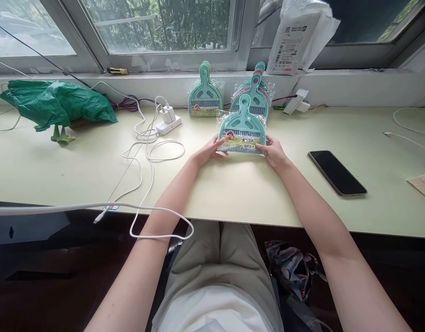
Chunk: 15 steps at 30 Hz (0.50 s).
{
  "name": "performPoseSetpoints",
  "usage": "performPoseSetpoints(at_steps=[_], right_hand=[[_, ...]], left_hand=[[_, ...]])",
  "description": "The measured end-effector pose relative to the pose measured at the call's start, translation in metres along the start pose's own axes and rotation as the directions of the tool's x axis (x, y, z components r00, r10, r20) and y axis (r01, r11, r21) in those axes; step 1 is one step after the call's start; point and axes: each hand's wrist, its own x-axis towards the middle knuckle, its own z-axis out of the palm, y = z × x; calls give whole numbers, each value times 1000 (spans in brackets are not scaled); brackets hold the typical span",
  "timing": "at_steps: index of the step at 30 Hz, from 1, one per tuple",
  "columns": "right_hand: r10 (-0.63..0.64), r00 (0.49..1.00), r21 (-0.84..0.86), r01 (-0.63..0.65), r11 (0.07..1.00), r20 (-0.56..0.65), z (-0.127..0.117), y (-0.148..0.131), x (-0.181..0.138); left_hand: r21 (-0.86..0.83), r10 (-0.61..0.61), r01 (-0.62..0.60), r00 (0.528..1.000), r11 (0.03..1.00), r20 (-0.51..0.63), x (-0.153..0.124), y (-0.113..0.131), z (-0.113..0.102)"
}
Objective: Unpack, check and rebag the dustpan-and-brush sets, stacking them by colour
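Person is sitting at the bench, both arms reaching forward over the near edge. Left hand (209, 151) is gripping the lower left corner of a wrapped teal dustpan set (242, 125), and right hand (274, 152) is gripping the lower right corner. The hands are apart, one on each side, with the pack clamped between them. Thumbs are lying on the printed label strip along the bottom; the fingers behind the pack aren't showing.

The pack is sitting mid-bench, closer to the back edge than the near one. Handle is pointing away from the person, bottom edge toward them. It is tipping up a little at the handle end; can't tell if the bottom edge is touching the bench surface.

Just behind it, a stack of dustpan sets (255, 90) is leaning at the back edge against the wall, nearly touching the held one. Another single pack (205, 96) is standing to its left, also at the back edge.

A phone (337, 172) is lying face up, screen dark, right of the right hand and clear of it. A white charger block (168, 119) and its looping cables (148, 150) are lying left of the left hand, with one cable hanging off the near edge. A green plastic bag (56, 103) is sitting toward the back left corner, well apart from the hands. A white parcel (295, 37) is resting on the window sill above the stack.
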Motion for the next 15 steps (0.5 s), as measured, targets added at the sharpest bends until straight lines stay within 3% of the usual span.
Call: performPoseSetpoints(at_steps=[3, 10, 15], right_hand=[[-16, 1000, -9, 16, 1000, -20, 0, 2, 1], [-77, 996, -42, 79, 996, 51, 6, 5, -1], [-108, 990, -54, 114, 992, 91, 9, 5, -2]], left_hand=[[24, 11, -11, 1000, 1000, -10, 0, -1, 0], [62, -45, 61, 973, 996, -227, 8, -6, 0], [93, -69, 101, 951, 991, -301, 12, -7, 3]])
